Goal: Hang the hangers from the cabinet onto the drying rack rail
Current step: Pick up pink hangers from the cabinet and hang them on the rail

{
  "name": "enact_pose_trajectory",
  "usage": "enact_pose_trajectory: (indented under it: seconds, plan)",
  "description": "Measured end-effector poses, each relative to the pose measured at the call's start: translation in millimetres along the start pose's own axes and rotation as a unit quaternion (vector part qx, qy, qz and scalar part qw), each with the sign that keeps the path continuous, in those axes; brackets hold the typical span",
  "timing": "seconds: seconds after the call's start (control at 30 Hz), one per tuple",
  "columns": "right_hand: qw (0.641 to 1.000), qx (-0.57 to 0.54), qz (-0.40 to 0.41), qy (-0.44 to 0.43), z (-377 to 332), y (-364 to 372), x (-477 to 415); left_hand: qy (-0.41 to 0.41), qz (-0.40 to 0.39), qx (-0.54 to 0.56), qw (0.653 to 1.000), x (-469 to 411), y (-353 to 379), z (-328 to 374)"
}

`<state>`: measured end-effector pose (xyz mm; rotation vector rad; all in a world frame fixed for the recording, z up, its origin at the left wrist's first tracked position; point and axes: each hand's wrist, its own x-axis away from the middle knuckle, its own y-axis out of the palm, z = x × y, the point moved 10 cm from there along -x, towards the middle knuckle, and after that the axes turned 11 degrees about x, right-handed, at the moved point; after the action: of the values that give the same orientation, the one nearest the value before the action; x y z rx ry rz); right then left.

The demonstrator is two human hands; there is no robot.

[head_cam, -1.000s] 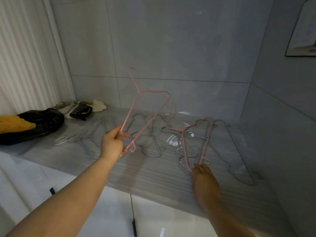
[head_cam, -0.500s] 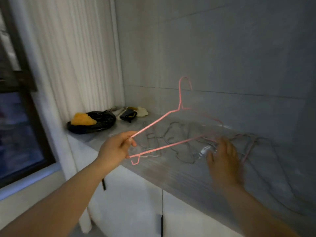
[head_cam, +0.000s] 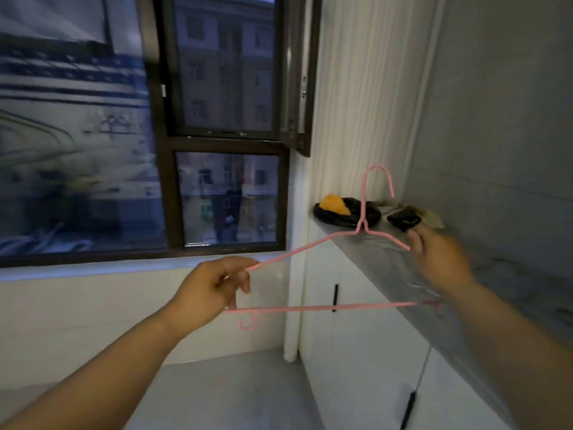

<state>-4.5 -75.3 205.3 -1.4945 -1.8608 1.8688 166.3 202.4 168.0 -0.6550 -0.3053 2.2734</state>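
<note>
The person holds a pink hanger [head_cam: 310, 307] upright in mid-air across the middle of the frame, its hook topmost and pointing to the right, in front of the curtain [head_cam: 356, 88]. The left hand [head_cam: 210, 287], just left of centre, grips the hanger's left end: thumb and curled fingers are clamped on the wire where the sloping arm meets the bottom bar, and a small pink hook hangs just below that hand. The right hand [head_cam: 440, 265], at right of centre, is at the hanger's other sloping arm with its back to the camera (it is blurred, so whether its fingers close on the wire cannot be told). The hanger's right end is hidden behind that hand.

Behind and to the right runs the grey top [head_cam: 397, 274] of a white cabinet [head_cam: 356, 352]. At its far end, near the curtain, lie a black bag [head_cam: 344, 217] with a yellow lump [head_cam: 335, 204] on it and, just to the right, a dark object [head_cam: 403, 218] on pale cloth. A dark-framed window [head_cam: 164, 197] fills the upper left of the frame
</note>
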Motion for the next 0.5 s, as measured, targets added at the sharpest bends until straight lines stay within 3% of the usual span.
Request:
enact_pose_trajectory:
  seconds: [0.23, 0.5]
  plan:
    - [0.984, -0.114, -0.090, -0.104, -172.7, 41.4, 52.1, -0.142, 0.081, -0.080, 0.983, 103.1, -121.1, -44.8]
    - [0.939, -0.150, -0.162, -0.262, -394.7, 38.8, 190.6, -0.243, 0.116, -0.180, 0.946, 251.6, -246.8, -49.9]
